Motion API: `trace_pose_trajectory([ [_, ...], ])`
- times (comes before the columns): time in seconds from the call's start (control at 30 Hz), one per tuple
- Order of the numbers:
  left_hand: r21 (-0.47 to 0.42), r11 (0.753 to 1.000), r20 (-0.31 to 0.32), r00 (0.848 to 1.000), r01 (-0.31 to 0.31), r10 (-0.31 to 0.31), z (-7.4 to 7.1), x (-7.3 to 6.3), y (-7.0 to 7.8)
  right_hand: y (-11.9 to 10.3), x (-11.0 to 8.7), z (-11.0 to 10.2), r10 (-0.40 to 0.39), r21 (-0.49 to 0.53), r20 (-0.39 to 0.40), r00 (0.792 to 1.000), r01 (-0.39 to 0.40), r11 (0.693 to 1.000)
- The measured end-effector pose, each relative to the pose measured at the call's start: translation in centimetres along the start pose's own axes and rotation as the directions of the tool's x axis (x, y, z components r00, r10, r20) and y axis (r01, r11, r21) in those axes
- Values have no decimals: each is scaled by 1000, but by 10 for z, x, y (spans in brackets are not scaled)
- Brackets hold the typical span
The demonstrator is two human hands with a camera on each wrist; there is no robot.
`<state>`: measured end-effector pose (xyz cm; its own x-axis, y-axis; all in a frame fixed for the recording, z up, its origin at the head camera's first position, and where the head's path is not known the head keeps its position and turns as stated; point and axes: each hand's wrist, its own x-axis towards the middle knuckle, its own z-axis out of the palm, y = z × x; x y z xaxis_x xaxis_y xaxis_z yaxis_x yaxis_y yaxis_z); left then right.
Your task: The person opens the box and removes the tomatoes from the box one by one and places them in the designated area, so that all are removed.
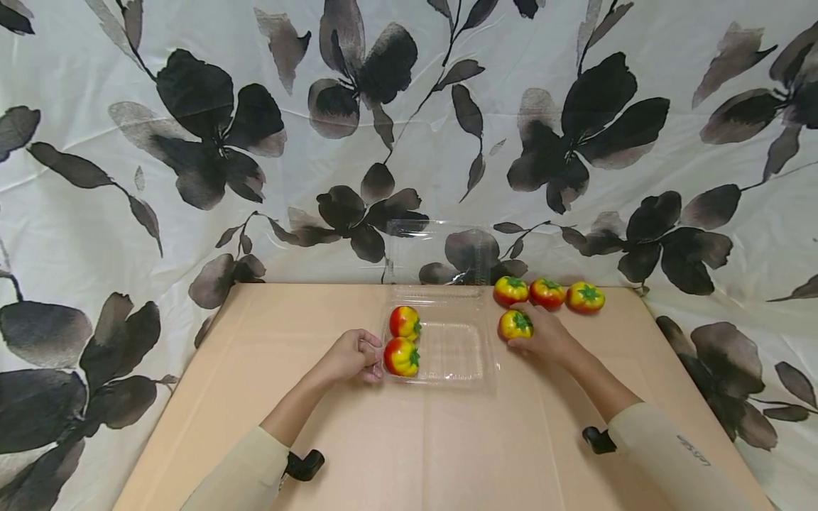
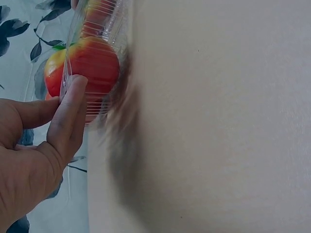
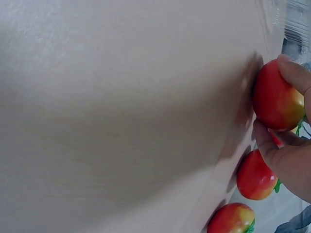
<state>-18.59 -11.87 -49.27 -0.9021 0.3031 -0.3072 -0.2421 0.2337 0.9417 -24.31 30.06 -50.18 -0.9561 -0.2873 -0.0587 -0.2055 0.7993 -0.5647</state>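
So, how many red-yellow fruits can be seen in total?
6: two fruits in the clear container, one fruit in the right hand, three fruits on the table beyond that hand.

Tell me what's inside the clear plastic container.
Two red-and-yellow fruits sit in a row along the left side of the container, beside the left hand. What lies directly under them is covered in the head view and cannot be seen.

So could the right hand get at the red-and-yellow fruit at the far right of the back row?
Probably not straight away: the right hand already holds another fruit. With that hand freed, likely yes: the far-right fruit lies close by, with nothing visible on top of it.
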Motion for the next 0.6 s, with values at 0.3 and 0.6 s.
trace_pose_trajectory([
  [0.3,-5,1000,7,1000,0,0,0,0,0,2,0,6,-19,-15,-54,998,18,1000],
  [0.6,-16,1000,9,1000,-7,7,0,-1,-1,4,-1,10,-8,1,-65,998,8,1000],
])
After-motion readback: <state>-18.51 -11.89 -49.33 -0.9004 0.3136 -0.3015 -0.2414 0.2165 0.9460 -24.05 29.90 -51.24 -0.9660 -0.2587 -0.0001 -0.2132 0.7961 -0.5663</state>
